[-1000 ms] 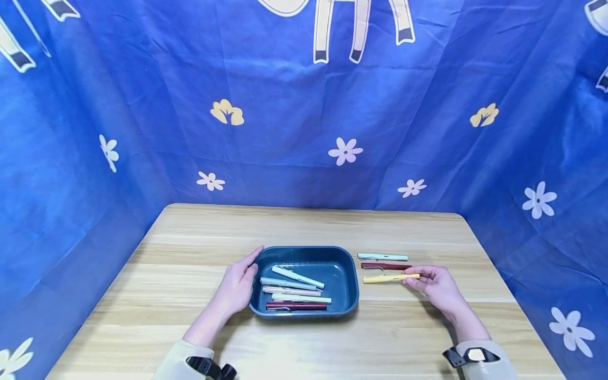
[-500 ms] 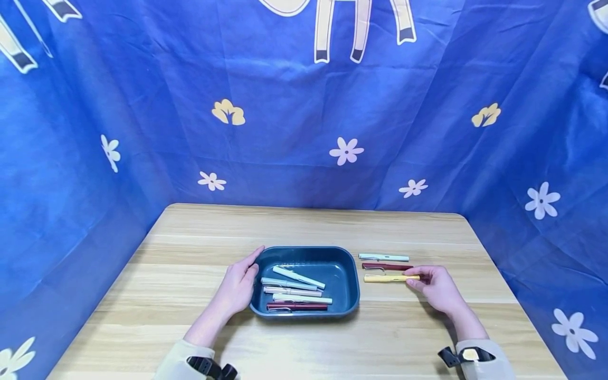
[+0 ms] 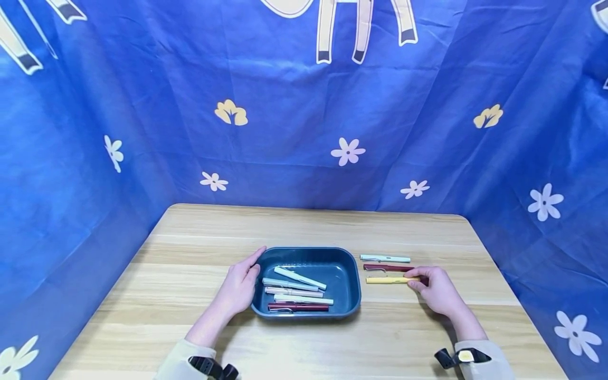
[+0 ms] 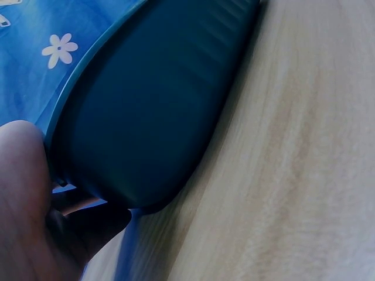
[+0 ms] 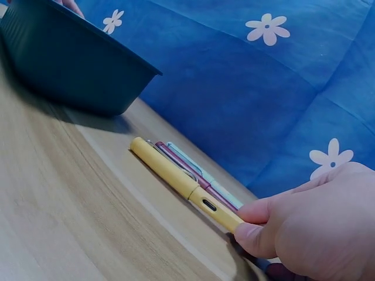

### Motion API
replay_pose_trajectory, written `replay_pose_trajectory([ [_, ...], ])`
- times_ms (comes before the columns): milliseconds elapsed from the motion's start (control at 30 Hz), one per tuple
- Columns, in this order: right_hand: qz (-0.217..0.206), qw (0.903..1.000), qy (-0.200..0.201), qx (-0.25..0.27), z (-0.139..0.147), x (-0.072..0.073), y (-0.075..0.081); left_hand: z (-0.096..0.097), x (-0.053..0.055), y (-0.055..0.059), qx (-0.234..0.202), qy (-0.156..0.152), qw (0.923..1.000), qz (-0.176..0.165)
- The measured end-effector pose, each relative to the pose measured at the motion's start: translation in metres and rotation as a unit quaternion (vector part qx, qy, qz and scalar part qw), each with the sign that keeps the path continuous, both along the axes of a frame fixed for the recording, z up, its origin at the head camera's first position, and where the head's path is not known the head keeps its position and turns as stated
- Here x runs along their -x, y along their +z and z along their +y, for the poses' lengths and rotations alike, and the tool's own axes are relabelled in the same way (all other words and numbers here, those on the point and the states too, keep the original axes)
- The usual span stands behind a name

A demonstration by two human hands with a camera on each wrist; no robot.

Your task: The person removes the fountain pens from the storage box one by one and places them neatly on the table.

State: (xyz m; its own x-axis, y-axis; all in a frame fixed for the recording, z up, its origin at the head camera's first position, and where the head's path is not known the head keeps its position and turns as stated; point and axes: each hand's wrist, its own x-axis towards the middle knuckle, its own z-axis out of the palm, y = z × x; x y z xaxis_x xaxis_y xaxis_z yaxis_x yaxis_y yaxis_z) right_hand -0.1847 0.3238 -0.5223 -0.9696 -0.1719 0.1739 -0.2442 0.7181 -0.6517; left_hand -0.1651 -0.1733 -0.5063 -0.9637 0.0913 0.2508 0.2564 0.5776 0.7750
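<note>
A yellow fountain pen (image 3: 387,280) lies at table level to the right of the dark teal box (image 3: 351,311). My right hand (image 3: 438,290) pinches its right end between thumb and fingers; the right wrist view shows its cap and clip pointing away from the hand. Just beyond it, roughly parallel, are a dark red pen (image 3: 387,268) and a pale mint pen (image 3: 385,258). My left hand (image 3: 239,285) holds the box's left end, with the thumb at the rim. Inside the box lie several pens, among them a dark red one (image 3: 299,307) and a white one (image 3: 304,300).
The light wooden table (image 3: 304,348) carries everything. A blue patterned curtain (image 3: 285,174) encloses its back and sides. Each wrist wears a dark strap, such as the right wrist strap (image 3: 463,356).
My right hand has lowered the yellow pen slightly so that it lines up near the dark red pen. My left hand and the box stay in place.
</note>
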Motion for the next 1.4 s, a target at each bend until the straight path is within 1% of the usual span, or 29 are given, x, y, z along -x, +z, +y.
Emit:
replay_pose_trajectory([
  [133, 0.004, 1.0, 0.0, -0.007, 0.001, 0.0, -0.001, 0.001, 0.0, 0.0, 0.002, 0.002, 1.0, -0.004],
  [267, -0.004, 1.0, -0.003, -0.005, 0.003, 0.0, -0.002, 0.001, 0.0, -0.001, 0.002, 0.002, 1.0, -0.005],
  [367, -0.011, 0.9999, -0.004, -0.003, 0.006, -0.001, 0.001, 0.001, 0.001, -0.001, 0.003, 0.001, 1.0, -0.001],
  [500, -0.012, 0.9999, -0.002, 0.009, 0.007, -0.003, 0.01, 0.001, 0.001, -0.002, 0.003, 0.001, 1.0, 0.0],
  [667, 0.015, 0.999, 0.006, 0.042, 0.004, -0.002, 0.021, 0.0, 0.001, -0.001, 0.004, 0.002, 1.0, 0.001],
  [767, 0.038, 0.9979, 0.01, 0.051, -0.001, -0.002, 0.028, -0.001, 0.0, 0.0, 0.003, 0.001, 1.0, 0.001],
  [867, 0.052, 0.9961, 0.016, 0.069, -0.008, -0.003, 0.035, -0.001, 0.0, 0.0, 0.003, 0.001, 1.0, 0.001],
  [1000, 0.062, 0.9915, 0.033, 0.11, -0.021, -0.006, 0.045, -0.001, 0.0, 0.001, 0.004, 0.001, 1.0, 0.003],
  [1167, 0.074, 0.9814, 0.069, 0.163, -0.034, -0.007, 0.052, -0.001, 0.0, 0.002, 0.005, 0.0, 1.0, 0.003],
  [1267, 0.068, 0.975, 0.081, 0.195, -0.04, -0.007, 0.054, 0.0, 0.0, 0.002, 0.006, -0.001, 1.0, 0.004],
  [1400, 0.047, 0.9697, 0.083, 0.225, -0.047, -0.007, 0.056, 0.0, 0.0, 0.002, 0.008, -0.001, 1.0, 0.003],
])
